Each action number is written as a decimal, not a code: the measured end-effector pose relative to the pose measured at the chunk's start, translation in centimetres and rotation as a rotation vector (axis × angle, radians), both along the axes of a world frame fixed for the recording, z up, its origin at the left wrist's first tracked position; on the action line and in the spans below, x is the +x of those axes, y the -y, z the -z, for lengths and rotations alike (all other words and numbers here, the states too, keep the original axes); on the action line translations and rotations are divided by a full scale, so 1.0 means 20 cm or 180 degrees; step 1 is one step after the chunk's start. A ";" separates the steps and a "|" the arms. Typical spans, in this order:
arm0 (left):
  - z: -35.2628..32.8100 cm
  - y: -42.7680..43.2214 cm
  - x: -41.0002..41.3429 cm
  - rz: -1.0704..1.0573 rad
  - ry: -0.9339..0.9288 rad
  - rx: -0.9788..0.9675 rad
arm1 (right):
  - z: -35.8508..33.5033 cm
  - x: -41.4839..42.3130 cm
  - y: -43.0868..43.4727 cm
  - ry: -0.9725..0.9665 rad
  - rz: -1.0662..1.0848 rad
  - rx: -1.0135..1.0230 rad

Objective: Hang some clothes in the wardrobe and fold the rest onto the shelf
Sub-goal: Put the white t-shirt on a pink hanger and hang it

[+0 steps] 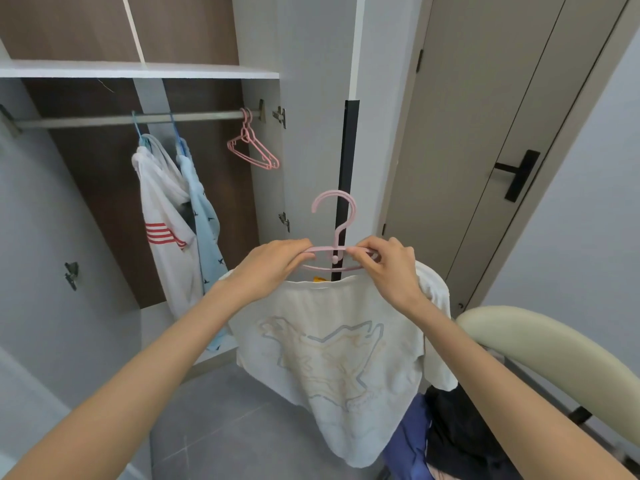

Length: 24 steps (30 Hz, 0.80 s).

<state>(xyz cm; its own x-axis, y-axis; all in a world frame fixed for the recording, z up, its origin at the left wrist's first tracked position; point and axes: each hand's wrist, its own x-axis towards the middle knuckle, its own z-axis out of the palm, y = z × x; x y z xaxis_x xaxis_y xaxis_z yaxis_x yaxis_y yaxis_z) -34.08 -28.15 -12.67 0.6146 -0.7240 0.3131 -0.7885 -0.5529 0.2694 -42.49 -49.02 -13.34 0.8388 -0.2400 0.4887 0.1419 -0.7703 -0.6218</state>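
Hanging from a pink hanger (334, 237), a white T-shirt (332, 358) is held up; hanger bar pinched by left hand (277, 261) and right hand (388, 268) before the wardrobe rail (104, 120).

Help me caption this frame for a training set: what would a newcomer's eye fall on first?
First, the pink hanger, gripped at centre by the left hand and right hand, with a white printed T-shirt hanging beneath. Next, in the open wardrobe at left, a white shirt with red stripes and a light blue garment hang from the rail, with spare pink hangers at its right end.
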 end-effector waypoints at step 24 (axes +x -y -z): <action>0.04 -0.04 0.10 -0.0391 -0.0282 -0.0391 | 0.14 0.00 0.06 0.0304 0.0209 -0.1982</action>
<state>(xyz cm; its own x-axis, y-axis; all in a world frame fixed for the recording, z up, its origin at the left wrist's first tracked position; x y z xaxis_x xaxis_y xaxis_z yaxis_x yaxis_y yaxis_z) -32.00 -27.29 -13.44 0.7250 -0.6016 0.3354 -0.6874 -0.6020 0.4062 -42.47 -50.14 -16.21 0.7779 0.0638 0.6252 0.1146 -0.9926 -0.0413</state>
